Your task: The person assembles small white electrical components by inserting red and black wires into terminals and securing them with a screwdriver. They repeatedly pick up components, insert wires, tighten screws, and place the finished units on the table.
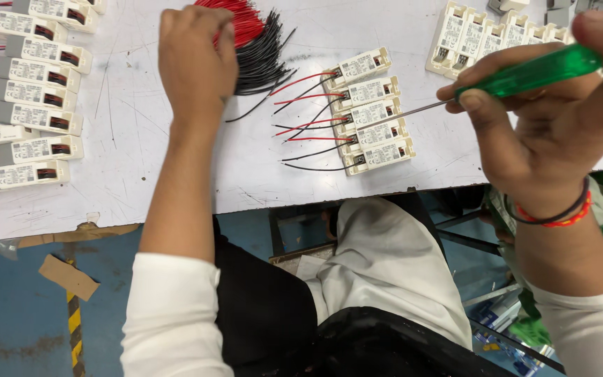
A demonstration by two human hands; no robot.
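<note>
The right hand (560, 119) holds a green screwdriver (525, 75), its tip at the wired white boxes (370, 112) on the surface (141, 139). The left hand (197, 59) closes on the wire bundle (256, 42), probably picking one; fitting it needs a steady aim.

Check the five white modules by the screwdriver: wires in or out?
In: each white module in the stack has a red wire and a black wire entering its left end. Whether they are clamped, cannot tell.
</note>
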